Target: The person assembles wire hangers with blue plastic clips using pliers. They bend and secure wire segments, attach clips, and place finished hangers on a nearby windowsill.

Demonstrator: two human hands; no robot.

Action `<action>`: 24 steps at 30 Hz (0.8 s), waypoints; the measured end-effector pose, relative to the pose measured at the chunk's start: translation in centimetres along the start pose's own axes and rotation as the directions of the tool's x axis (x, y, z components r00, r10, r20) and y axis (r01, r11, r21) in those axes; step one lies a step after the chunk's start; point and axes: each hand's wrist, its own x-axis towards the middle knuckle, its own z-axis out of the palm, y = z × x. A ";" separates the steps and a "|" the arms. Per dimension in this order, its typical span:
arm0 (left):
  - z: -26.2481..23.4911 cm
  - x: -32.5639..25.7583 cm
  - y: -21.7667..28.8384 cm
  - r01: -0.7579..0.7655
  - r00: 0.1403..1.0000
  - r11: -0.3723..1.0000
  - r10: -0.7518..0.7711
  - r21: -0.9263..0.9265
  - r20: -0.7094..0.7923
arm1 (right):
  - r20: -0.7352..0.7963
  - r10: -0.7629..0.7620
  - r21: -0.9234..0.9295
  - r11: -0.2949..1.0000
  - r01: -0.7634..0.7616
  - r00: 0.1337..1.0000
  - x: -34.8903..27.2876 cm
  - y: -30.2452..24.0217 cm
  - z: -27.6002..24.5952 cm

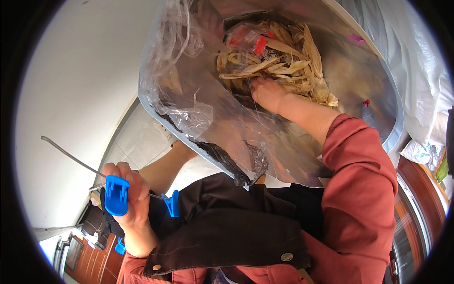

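My left hand [138,199], at the lower left, is closed around a metal clip hanger [71,154]. Its bent wire sticks out to the left, and two blue clips, a near one [117,195] and another [171,203], sit on it. With the arm stretched forward, my right hand [267,93] reaches down into a large bin [152,111] with a pale blue-grey rim. Dry corn husks [283,68] lie heaped inside, and my right fingertips are hidden at their near edge. On the heap rests a crumpled clear wrapper [246,38] with red patches.
Crumpled clear plastic film [189,116] hangs over the bin's left side, and a strip of black plastic [220,156] runs along its near rim. White plastic sheeting [406,61] covers the right. A pale wall [71,80] stands at left; a white bag [422,154] lies at far right.
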 end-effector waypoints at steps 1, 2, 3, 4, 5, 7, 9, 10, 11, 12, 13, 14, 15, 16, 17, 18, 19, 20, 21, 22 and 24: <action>0.0 0.1 -0.1 0.004 1.000 1.000 -0.004 -0.017 0.003 | -0.014 0.003 0.022 1.000 -0.003 1.000 0.3 0.3 0.2; 0.0 0.1 -0.1 0.008 1.000 0.999 -0.008 -0.034 0.005 | -0.072 0.089 0.166 0.983 -0.076 0.993 0.4 0.7 0.3; 0.0 0.2 0.0 0.010 1.000 1.000 -0.010 -0.023 0.004 | -0.116 0.186 0.310 0.940 -0.143 0.976 0.6 1.0 0.1; -0.1 0.3 0.1 0.012 1.000 1.000 -0.012 -0.011 0.003 | -0.144 0.287 0.449 0.872 -0.196 0.947 0.9 1.4 0.0; -0.1 0.3 0.3 0.014 1.000 1.000 -0.014 0.000 0.002 | -0.223 0.327 0.527 0.833 -0.169 0.919 1.8 2.3 0.5; -0.1 0.3 0.3 0.020 0.999 0.998 -0.022 -0.059 -0.023 | -0.232 0.394 0.641 0.749 -0.164 0.889 2.6 2.9 -0.8; -0.2 0.3 0.3 0.024 0.999 0.996 -0.027 -0.085 -0.030 | 0.028 0.458 0.823 0.494 -0.281 0.889 3.6 3.2 -2.4; -0.3 0.3 0.3 0.024 0.999 0.996 -0.027 -0.080 -0.028 | 0.160 0.456 0.874 0.346 -0.340 0.875 3.9 3.4 -2.8; -0.4 0.3 0.4 0.024 0.999 0.997 -0.026 -0.075 -0.026 | 0.151 0.431 0.870 0.370 -0.327 0.889 3.8 3.5 -2.8; -0.4 0.3 0.4 0.023 0.999 0.997 -0.025 -0.074 -0.022 | 0.144 0.405 0.864 0.393 -0.314 0.903 3.8 3.6 -2.6; -0.5 0.3 0.4 0.022 1.000 0.997 -0.023 -0.072 -0.019 | 0.137 0.378 0.858 0.417 -0.300 0.916 3.8 3.6 -2.6; -0.6 0.3 0.4 0.020 1.000 0.997 -0.021 -0.070 -0.016 | 0.156 0.354 0.829 0.460 -0.317 0.922 3.8 3.7 -2.7; -0.7 0.3 0.4 0.019 1.000 0.999 -0.019 -0.044 -0.003 | 0.179 0.327 0.799 0.502 -0.331 0.928 3.6 3.6 -2.9; -0.8 0.3 0.5 0.018 1.000 1.000 -0.018 -0.017 0.011 | 0.203 0.302 0.766 0.543 -0.343 0.931 3.4 3.5 -2.9; -0.9 0.3 0.5 0.016 1.000 1.000 -0.016 0.009 0.025 | 0.161 0.256 0.648 0.701 -0.298 0.953 3.2 3.4 -2.8; -0.9 0.4 0.5 0.020 1.000 1.000 -0.021 0.005 0.017 | 0.128 0.202 0.504 0.830 -0.239 0.971 2.9 3.3 -2.7; -1.0 0.4 0.6 0.025 1.000 1.000 -0.025 0.000 0.010 | 0.105 0.141 0.341 0.925 -0.169 0.984 2.6 3.0 -2.6; -1.0 0.4 0.6 0.029 1.000 1.000 -0.029 -0.006 0.003 | 0.094 0.105 0.230 0.965 -0.125 0.990 2.3 2.5 -2.4; -0.9 0.5 0.5 0.028 1.000 0.999 -0.029 -0.036 -0.009 | 0.085 0.067 0.116 0.990 -0.076 0.994 2.1 1.8 -2.1; -0.7 0.6 0.3 0.027 0.999 0.997 -0.028 -0.066 -0.021 | 0.081 0.027 -0.001 1.000 -0.027 0.996 1.9 1.2 -1.8; -0.6 0.7 0.2 0.028 0.999 0.995 -0.031 -0.093 -0.032 | 0.046 -0.011 -0.151 0.988 0.018 0.999 1.3 0.7 -0.5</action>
